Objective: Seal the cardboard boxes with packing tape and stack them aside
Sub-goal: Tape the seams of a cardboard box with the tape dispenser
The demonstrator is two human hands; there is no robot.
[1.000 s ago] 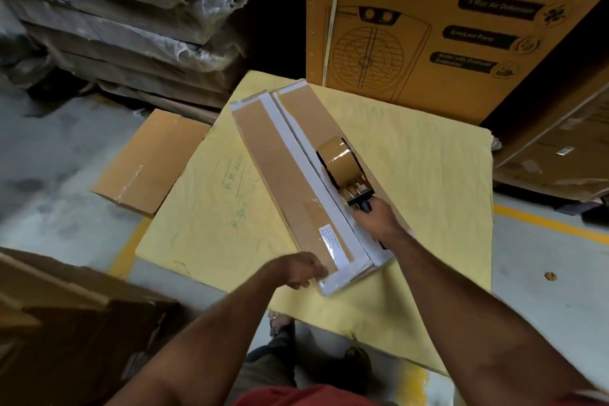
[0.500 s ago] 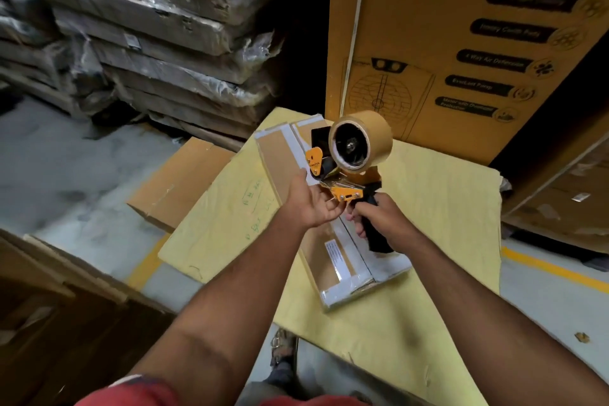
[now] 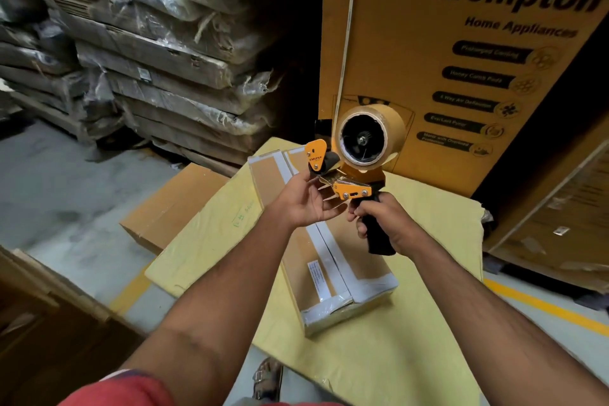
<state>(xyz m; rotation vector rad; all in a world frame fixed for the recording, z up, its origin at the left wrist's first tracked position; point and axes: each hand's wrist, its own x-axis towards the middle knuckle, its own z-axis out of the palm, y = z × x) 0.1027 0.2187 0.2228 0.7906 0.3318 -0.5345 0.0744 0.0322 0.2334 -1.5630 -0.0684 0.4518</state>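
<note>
**A:** Head view, warehouse floor: what are the hands doing?

**B:** The right hand is clenched around the black grip of an orange tape dispenser, held up in the air above the work. A brown tape roll sits on its hub, open side toward the camera. The left hand is palm-up under the dispenser's front end, thumb against the roller end and fingers loosely curved beneath the toothed blade. Whether it pinches a tape end, I cannot tell.

**A:** And the box being sealed?

**B:** A long, narrow cardboard box lies on a yellow sheet spread over a low platform, running from the sheet's far-left edge toward its near middle. White strips run along its top, glossy tape wraps its near end, and a small white label sits on its top near that end. Both forearms cross above it; neither hand touches it.

**A:** Surroundings?

**B:** A flat brown carton pokes out from under the sheet's left edge. A tall orange carton printed "Crompton Home Appliances" stands at the sheet's far edge. Stacked, plastic-wrapped flat packs fill the far left. A yellow floor line runs at right, and a sandalled foot shows at the sheet's near edge.
</note>
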